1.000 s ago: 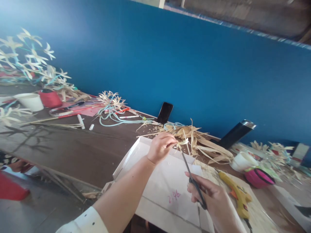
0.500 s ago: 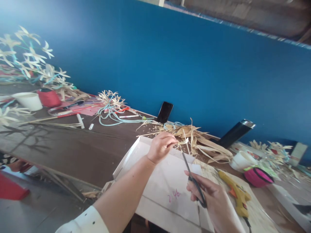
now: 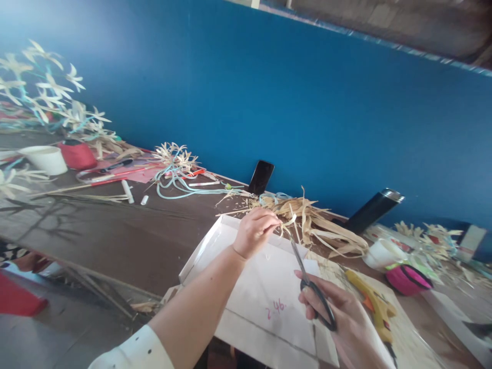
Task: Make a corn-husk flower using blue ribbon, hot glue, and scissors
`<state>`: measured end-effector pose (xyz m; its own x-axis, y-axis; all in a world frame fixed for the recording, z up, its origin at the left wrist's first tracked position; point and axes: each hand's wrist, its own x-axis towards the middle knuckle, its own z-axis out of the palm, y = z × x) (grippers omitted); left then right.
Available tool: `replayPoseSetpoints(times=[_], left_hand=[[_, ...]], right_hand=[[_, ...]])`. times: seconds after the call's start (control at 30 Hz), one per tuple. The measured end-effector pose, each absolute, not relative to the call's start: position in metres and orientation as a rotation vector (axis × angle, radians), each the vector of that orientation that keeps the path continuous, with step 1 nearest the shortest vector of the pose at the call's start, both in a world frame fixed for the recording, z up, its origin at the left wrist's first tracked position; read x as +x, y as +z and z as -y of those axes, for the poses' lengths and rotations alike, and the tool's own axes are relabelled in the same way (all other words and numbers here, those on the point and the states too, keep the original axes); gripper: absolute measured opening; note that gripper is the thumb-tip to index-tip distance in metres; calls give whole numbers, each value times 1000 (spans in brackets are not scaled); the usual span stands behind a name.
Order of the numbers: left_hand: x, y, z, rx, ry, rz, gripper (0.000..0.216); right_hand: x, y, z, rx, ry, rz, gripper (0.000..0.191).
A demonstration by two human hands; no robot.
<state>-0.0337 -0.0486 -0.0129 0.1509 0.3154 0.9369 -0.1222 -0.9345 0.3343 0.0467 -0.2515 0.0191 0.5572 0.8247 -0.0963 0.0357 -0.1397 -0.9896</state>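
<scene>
My left hand (image 3: 258, 229) is closed in a pinch on a small pale flower of thin curled strips (image 3: 289, 223), its petals sticking out to the right of the fingertips. In my right hand (image 3: 338, 307) is a pair of scissors (image 3: 302, 264) with dark handles, fingers wrapped round the loops. The blades point up toward the flower, their tips just below its strips; whether they touch it I cannot tell. Both hands are above a white open cardboard box (image 3: 249, 297) with pink handwriting on it.
Dried husk strips (image 3: 326, 225) lie behind the box. A yellow glue gun (image 3: 372, 305), a white cup (image 3: 384, 254) and a pink pouch (image 3: 409, 280) are on the right. A phone (image 3: 261, 177) and a black flask (image 3: 374, 210) lean near the blue wall; finished flowers (image 3: 52, 87) stand at left.
My right hand with the scissors has moved slightly right and down, the blades shifting a little away from the left fingertips. My left hand has barely moved.
</scene>
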Motion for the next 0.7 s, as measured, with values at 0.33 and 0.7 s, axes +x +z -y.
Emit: replayPoseSetpoints(times=[0.33,0.7], left_hand=[[-34,-10,50,2079,1846,-207,7],[-33,-10,50,1984,1815,-198,4]], right_hand=[[53,24,257,-1600,852,760,45],[61,22,252,-1661,787,857,44]])
